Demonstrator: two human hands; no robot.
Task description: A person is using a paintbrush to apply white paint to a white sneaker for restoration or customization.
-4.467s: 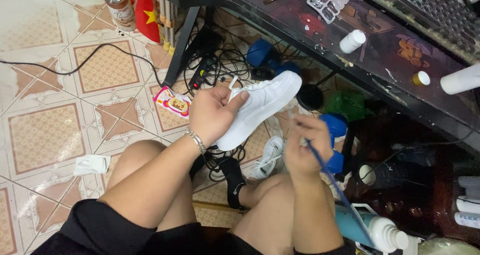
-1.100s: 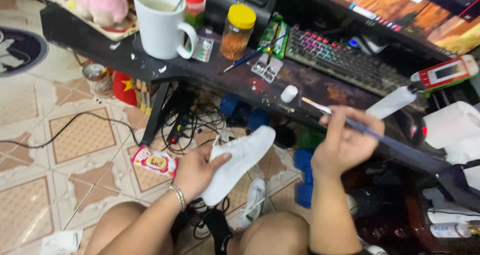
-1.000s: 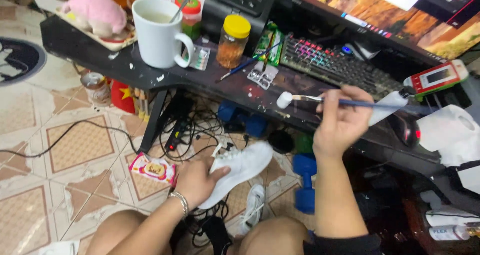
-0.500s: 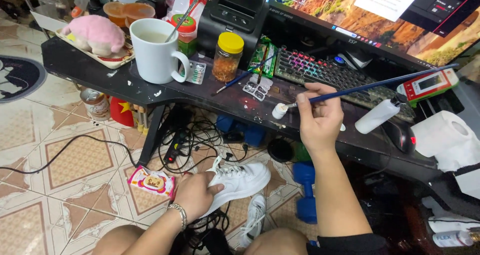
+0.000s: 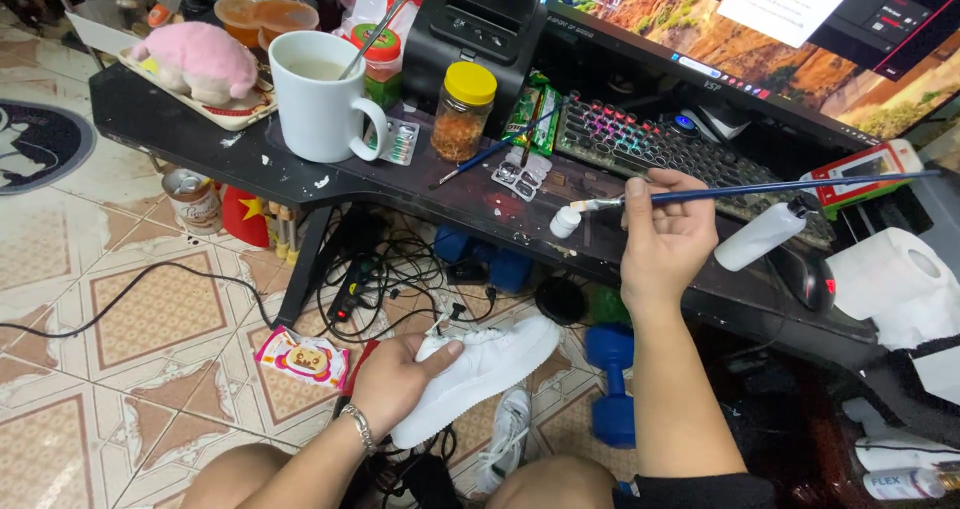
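Left hand (image 5: 395, 379), low and near, wraps around the heel end of a white sneaker (image 5: 480, 374): smooth leather-like upper, thick ridged rubber sole along its lower edge, toe pointing right and away. A beaded metal bracelet (image 5: 358, 427) circles that wrist. The shoe hangs above the patterned tile floor (image 5: 150, 309), over a tangle of black cables (image 5: 400, 269).

Right hand (image 5: 665, 234), raised to tabletop height, fingers closed in a pinch on a thin dark-blue paintbrush (image 5: 760, 189). The long straight handle runs right; the pale bristle tip points left and sits at the mouth of a small white pot (image 5: 564, 222), round and squat, near the front edge of the black glossy tabletop (image 5: 300, 174). Whether bristles touch the pot, cannot tell.

Around it on the tabletop:
- white ceramic mug (image 5: 318, 94), cylindrical, pale liquid inside, metal spoon handle sticking out
- clear jar with a yellow lid (image 5: 463, 111), brownish flaky contents
- small clear plastic paint palette (image 5: 523, 174), a second brush beside it
- keyboard (image 5: 650, 144) with rainbow-lit keys, just beyond the right hand
- white plastic squeeze bottle (image 5: 760, 234) lying on its side, right of the hand
- roll of soft white tissue (image 5: 895, 279), far right
- pink plush toy (image 5: 195, 59) on a tray, far left

Under the tabletop: a blue dumbbell (image 5: 610, 389) on the floor, right of the shoe.
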